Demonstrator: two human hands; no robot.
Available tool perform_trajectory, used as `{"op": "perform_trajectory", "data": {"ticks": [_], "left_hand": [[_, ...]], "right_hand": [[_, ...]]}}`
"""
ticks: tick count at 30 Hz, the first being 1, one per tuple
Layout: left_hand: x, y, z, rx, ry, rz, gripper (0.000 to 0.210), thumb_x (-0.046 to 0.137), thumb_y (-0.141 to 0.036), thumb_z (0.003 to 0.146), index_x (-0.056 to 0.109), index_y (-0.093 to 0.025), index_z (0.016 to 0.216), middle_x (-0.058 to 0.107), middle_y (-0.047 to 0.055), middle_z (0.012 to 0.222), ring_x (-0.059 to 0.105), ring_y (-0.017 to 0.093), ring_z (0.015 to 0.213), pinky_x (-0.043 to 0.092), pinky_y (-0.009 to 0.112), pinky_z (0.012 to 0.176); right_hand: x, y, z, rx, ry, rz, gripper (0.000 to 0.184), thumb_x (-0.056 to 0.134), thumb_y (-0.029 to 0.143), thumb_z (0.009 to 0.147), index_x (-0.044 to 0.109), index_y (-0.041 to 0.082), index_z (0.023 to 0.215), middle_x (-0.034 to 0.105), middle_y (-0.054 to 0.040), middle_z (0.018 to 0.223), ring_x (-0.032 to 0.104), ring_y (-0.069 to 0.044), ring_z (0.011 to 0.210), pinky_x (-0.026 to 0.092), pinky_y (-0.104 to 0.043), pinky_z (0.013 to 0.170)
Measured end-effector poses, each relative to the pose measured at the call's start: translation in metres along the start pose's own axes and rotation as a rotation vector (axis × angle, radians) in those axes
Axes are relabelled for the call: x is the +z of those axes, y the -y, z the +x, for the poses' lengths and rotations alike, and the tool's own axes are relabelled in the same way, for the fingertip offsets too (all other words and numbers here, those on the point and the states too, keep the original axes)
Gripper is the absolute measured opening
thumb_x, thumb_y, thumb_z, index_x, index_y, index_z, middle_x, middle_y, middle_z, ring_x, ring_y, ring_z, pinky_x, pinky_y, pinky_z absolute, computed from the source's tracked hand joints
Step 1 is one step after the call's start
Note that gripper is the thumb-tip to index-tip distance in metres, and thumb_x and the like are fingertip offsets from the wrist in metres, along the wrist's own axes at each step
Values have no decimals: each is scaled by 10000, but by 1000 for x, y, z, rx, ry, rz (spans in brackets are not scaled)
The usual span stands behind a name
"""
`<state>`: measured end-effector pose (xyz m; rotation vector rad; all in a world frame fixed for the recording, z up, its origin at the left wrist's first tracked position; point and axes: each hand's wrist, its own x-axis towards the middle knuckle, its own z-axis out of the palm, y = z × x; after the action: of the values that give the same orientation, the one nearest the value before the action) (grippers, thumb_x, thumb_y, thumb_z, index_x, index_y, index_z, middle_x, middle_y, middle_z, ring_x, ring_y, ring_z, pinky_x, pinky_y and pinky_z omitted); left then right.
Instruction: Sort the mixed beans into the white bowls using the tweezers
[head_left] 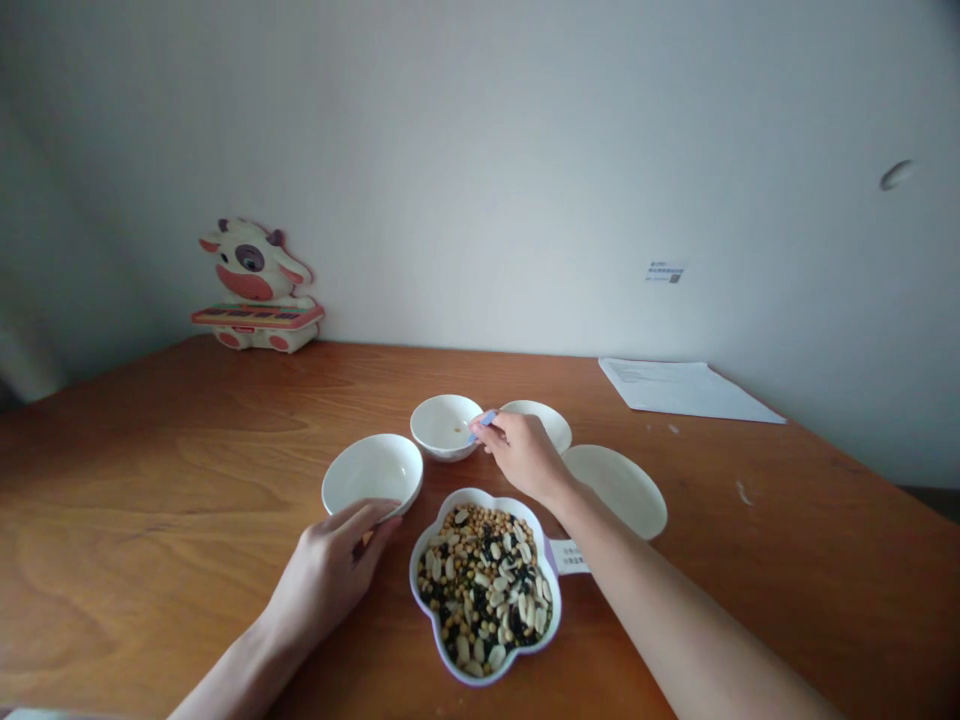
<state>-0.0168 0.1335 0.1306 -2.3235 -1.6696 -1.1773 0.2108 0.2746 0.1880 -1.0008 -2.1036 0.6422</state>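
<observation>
R hand (523,455): blue tool (488,418), diag.

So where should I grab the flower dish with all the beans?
Probably by the handle, from the right: it sticks out that side of the dish, away from the beans, like a pan's. The right arm crosses over the handle's far end, so it would need to move first.

The right grip (525,457) partly hides the blue tool (487,418); the wall label's print (664,271) is unreadably small.
</observation>
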Motion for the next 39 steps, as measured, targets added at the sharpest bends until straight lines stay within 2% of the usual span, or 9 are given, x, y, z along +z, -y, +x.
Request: {"op": "perform_trajectory", "data": {"ticks": [4,8,12,23,29,31,34,37,39], "left_hand": [[1,2,2,1,2,-3,178,530,-271,1002,691,-207,1042,748,4,998,729,158,813,575,214,722],[3,0,6,5,7,-2,186,524,-279,1005,687,-213,1067,746,9,1025,727,178,856,573,244,754],[5,-3,8,-14,24,-20,198,509,-283,1009,690,-216,1052,745,12,994,719,178,812,563,244,690],[6,-11,8,-51,-10,28,218,505,-290,992,706,-205,996,749,28,891,704,173,691,546,228,586],[1,-19,7,-22,-47,36,209,502,-249,983,694,-183,1034,749,41,947,577,94,450,491,202,440],[0,-22,5,13,-104,41,188,528,-223,976,681,-180,1075,736,59,1053,515,63,400,488,202,419],[-2,-30,5,138,-142,-2,186,563,-159,961,664,-180,1116,721,75,1103,613,82,515,545,201,484],[-6,-38,8,342,-35,-81,225,547,-90,941,658,-157,1124,723,96,1082,727,177,851,617,249,663],[-7,-43,12,407,73,-130,221,531,-78,926,660,-140,1095,719,111,1076,726,205,908,627,282,684]], "right_hand": [[0,7,0,-8,28,-120,250,518,235,985,737,133,923,758,-108,817,696,-202,748,461,-265,670],[5,12,-2,-30,136,-43,247,497,213,990,732,142,1016,751,-77,819,675,-159,671,451,-241,652],[8,14,-3,-67,180,-32,255,485,179,987,723,163,1080,758,-72,936,683,-156,761,454,-241,704],[3,20,-12,-81,130,-138,284,449,199,992,717,130,929,723,-79,716,658,-154,627,452,-239,603],[-9,23,-34,-210,-140,92,154,572,227,913,703,147,901,733,-48,736,672,-142,623,475,-224,569],[-14,23,-45,-211,-51,172,150,587,241,900,698,153,849,714,-24,671,646,-127,552,461,-215,515],[-18,22,-57,-225,93,204,135,610,229,885,716,155,845,734,-28,715,662,-134,604,493,-226,565],[-15,22,-59,-290,185,132,110,637,199,873,740,171,848,753,-29,797,677,-146,712,508,-252,671],[-13,22,-58,-301,220,94,106,643,183,878,748,179,868,755,-26,827,673,-147,744,503,-258,700]]}}
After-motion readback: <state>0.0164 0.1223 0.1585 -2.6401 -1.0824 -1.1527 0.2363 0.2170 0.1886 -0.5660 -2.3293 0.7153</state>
